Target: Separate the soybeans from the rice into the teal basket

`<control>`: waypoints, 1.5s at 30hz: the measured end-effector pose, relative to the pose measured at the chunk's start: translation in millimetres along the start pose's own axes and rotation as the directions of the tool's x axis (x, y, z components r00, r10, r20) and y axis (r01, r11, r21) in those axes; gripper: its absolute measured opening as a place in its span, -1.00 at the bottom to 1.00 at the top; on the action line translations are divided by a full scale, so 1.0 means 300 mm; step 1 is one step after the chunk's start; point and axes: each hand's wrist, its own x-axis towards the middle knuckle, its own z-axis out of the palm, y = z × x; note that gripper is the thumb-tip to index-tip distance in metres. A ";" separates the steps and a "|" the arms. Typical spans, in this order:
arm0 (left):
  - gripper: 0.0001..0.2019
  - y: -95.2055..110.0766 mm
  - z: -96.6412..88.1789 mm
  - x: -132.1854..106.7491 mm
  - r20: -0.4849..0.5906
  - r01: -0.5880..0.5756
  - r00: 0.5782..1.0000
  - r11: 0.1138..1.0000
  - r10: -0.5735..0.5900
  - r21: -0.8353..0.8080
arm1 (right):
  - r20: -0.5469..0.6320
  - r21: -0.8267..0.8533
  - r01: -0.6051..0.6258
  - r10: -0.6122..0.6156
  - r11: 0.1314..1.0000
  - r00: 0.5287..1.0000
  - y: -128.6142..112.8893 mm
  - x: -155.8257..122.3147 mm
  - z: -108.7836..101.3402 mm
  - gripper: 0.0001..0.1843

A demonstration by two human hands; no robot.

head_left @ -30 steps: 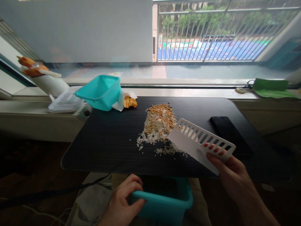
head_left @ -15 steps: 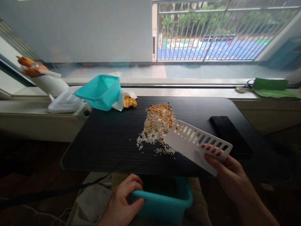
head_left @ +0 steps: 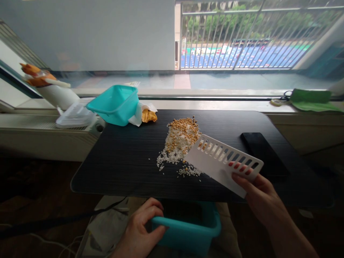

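My right hand (head_left: 258, 195) is closed on a white slotted plastic scraper (head_left: 215, 163), whose left edge rests on the black table (head_left: 120, 161) at the right side of a pile of white rice and yellow beans (head_left: 180, 141). Loose rice grains (head_left: 189, 171) lie just below the scraper's edge. My left hand (head_left: 141, 229) grips the rim of a teal plastic bin (head_left: 188, 234) held under the table's front edge, below the pile.
A second teal bin (head_left: 114, 104) sits tilted at the table's back left, beside a clear lidded container (head_left: 73, 116) and a wrapped orange item (head_left: 148, 115). A dark phone (head_left: 259, 148) lies at the right. A green cloth (head_left: 311, 98) rests on the windowsill.
The scraper has slid a little to the left, pushing into the right side of the pile. My left hand and the bin below have stayed put.
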 end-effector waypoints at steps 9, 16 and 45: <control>-0.87 0.002 -0.004 0.000 0.019 -0.004 1.000 1.000 0.005 -0.013 | 0.002 0.026 -0.045 0.045 0.999 0.999 -0.002 -0.006 0.004 -0.61; -0.88 0.001 0.000 0.002 0.018 0.014 1.000 1.000 -0.014 -0.018 | 0.012 0.012 -0.065 0.065 0.998 0.998 -0.026 -0.027 -0.018 -0.61; -0.94 -0.061 -0.094 -0.023 -0.177 0.086 0.980 0.996 -0.091 -0.036 | 0.593 -0.209 0.379 -0.192 0.901 0.782 0.019 0.030 0.250 -0.72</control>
